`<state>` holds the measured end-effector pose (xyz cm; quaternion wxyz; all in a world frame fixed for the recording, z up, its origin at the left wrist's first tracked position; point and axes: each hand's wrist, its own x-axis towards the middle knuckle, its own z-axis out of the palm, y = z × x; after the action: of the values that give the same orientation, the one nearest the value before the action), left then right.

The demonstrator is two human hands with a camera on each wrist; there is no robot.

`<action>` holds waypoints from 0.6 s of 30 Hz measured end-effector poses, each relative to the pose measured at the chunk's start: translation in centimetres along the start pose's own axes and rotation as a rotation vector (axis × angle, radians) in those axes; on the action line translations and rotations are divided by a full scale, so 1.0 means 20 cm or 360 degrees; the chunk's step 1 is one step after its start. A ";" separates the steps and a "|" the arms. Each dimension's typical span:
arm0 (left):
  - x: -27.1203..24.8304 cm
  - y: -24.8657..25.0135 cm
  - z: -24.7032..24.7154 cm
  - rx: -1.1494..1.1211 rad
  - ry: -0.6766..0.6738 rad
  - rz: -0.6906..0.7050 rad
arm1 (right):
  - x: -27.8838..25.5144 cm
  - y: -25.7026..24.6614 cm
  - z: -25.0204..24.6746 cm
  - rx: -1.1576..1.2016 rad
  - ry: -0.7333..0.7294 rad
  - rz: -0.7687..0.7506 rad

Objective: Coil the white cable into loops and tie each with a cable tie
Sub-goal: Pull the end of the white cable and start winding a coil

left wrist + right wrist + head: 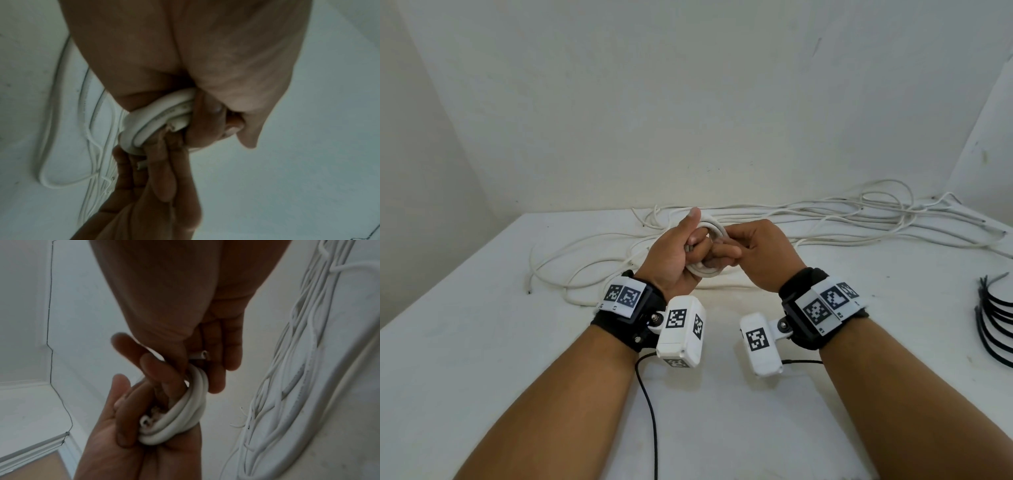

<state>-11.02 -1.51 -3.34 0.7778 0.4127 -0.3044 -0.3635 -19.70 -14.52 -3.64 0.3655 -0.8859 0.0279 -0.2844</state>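
Observation:
A small coil of white cable [715, 229] sits between both hands above the table's middle. My left hand [697, 246] grips the coil's lower side, fingers curled round the strands and thumb pointing up. In the left wrist view the coil [156, 116] shows several turns under those fingers. My right hand [726, 251] pinches the coil's upper side. The right wrist view shows its thumb and forefinger through the coil [185, 415], with the cut cable end [200, 355] against its other fingers. Black cable ties [993, 318] lie at the table's right edge, apart from both hands.
Several loose white cables [825, 219] sprawl along the back of the white table [482, 342], more curving at the left [585, 253]. White walls stand close behind and to the left. A thin black cord [650, 411] hangs from the left wrist camera.

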 end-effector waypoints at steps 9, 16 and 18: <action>0.03 0.01 -0.07 0.0630 0.0208 -0.0037 | 0.00 0.00 -0.06 -0.0250 0.0126 -0.0053; 0.04 0.01 -0.01 0.0193 0.0405 -0.0244 | 0.01 0.01 -0.07 -0.0628 -0.0110 -0.0010; 0.05 -0.02 0.01 0.0249 0.0492 -0.0271 | 0.01 0.00 -0.06 -0.0671 -0.0157 -0.0022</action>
<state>-10.76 -2.60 -3.35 0.7472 0.5471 -0.1728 -0.3355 -20.17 -15.46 -2.84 0.1710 -0.9557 0.0628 -0.2311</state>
